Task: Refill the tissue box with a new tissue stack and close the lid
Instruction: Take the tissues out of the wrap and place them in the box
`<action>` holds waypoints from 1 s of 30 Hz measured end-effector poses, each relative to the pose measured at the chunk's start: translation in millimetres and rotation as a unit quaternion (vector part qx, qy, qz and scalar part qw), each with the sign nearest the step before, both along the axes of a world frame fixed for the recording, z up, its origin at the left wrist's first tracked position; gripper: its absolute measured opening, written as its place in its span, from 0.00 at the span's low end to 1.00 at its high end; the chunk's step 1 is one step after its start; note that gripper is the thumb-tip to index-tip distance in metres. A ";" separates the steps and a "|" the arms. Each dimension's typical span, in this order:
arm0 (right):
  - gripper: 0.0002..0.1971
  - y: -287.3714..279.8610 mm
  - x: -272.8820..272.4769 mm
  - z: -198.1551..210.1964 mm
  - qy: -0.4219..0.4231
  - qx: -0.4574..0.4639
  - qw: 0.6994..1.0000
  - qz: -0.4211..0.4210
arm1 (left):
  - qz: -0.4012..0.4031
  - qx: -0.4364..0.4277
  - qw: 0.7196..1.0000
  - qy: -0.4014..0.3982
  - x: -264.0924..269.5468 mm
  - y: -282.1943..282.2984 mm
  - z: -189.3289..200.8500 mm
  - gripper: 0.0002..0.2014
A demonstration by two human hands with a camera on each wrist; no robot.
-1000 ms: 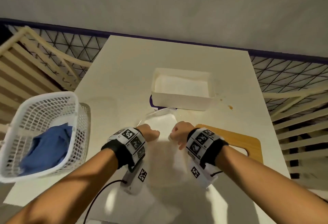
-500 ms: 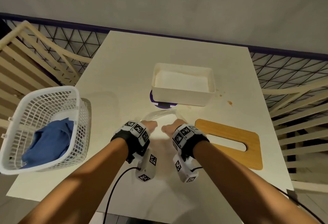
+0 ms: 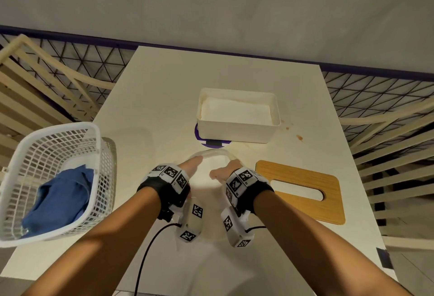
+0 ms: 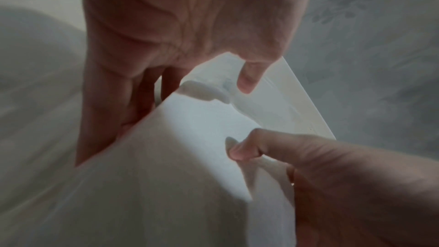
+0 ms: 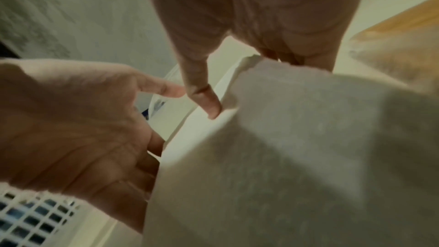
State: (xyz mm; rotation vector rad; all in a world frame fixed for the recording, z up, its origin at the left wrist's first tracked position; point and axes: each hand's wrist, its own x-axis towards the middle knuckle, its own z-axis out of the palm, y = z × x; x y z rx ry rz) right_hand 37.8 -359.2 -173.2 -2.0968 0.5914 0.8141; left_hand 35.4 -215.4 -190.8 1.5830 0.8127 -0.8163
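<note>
A white tissue stack (image 4: pixel 190 157) in a clear wrapper (image 3: pixel 211 153) stands between my hands over the near middle of the table. My left hand (image 3: pixel 191 163) grips its left side, fingers down the side and thumb on top. My right hand (image 3: pixel 222 172) grips the right side (image 5: pixel 285 157), thumb in front and fingers behind. The open white tissue box (image 3: pixel 234 130) sits just beyond, with white tissue (image 3: pixel 234 110) showing inside. The wooden lid (image 3: pixel 293 173) with a slot lies flat to the right of my right hand.
A white mesh basket (image 3: pixel 58 129) holding a blue cloth (image 3: pixel 61 199) overhangs the table's left edge. A purple and white round marker (image 3: pixel 211 143) lies under the box's front. Small orange stains (image 3: pixel 299 137) dot the table right of the box. Slatted rails flank both sides.
Both hands have moved forward toward the box and closer together. The clear wrapper now arches up between them, where it lay flatter before.
</note>
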 end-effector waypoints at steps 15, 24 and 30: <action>0.31 -0.5 7.2 5.9 0.027 -0.015 0.998 0.057 | -0.063 -0.072 0.995 0.004 19.3 15.9 -16.6 0.27; 0.38 -17.6 -1.6 4.4 0.076 0.124 0.989 0.031 | -0.101 -0.134 0.985 0.025 8.7 14.7 22.9 0.28; 0.21 -24.3 -9.0 11.0 0.057 0.270 0.960 0.051 | 0.013 -0.242 0.970 0.019 4.3 24.0 22.1 0.23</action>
